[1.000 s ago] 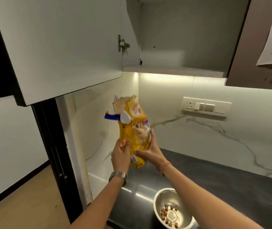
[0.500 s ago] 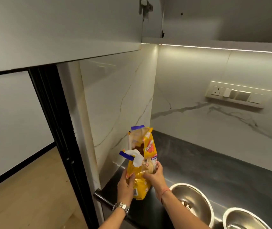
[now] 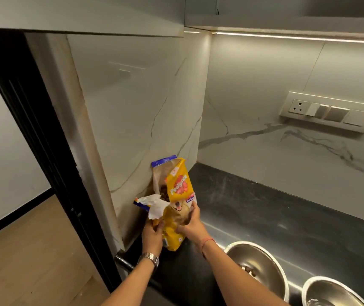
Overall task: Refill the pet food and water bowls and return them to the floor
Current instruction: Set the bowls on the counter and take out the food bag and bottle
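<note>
A yellow pet food bag (image 3: 177, 188) with a torn-open top stands upright on the dark counter (image 3: 265, 208), in the corner by the marble side wall. My left hand (image 3: 153, 235) grips its lower left side and my right hand (image 3: 191, 226) grips its lower right side. Brown kibble shows inside the open top. To the right sits a steel bowl (image 3: 258, 259) with some kibble in it, partly hidden by my right forearm. A second steel bowl (image 3: 327, 290) stands at the bottom right edge; its contents are unclear.
The marble side wall (image 3: 137, 111) rises just left of the bag. An open overhead cabinet door (image 3: 77, 14) hangs above. A switch panel (image 3: 324, 111) is on the back wall. Wooden floor (image 3: 28, 250) lies to the left, beyond a black frame.
Both hands have brought the bag down from chest height to the counter corner. The view has tilted down, and the second bowl has come into sight.
</note>
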